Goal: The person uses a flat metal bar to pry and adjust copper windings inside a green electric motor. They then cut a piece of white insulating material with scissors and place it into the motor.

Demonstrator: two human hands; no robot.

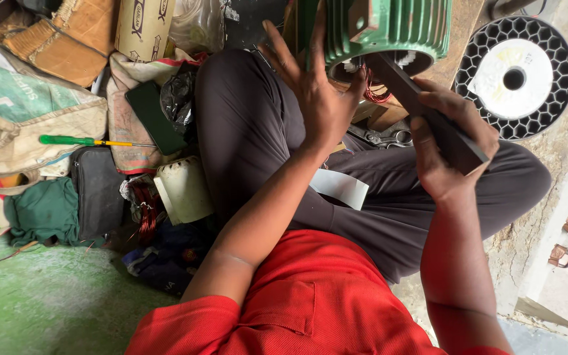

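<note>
Green motor stator housing rests against your open left hand, your right hand grips a dark wooden bar at its bore, copper windings not yet seated.

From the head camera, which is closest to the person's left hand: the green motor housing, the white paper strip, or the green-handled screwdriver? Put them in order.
1. Green motor housing: touching the left hand, just above it.
2. White paper strip: on the lap, below.
3. Green-handled screwdriver: far off at the picture's left, on the sacks.

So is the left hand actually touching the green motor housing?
Touching. The head view shows the left hand pressed flat against the side of the green motor housing, fingers spread, with no gap showing.
</note>
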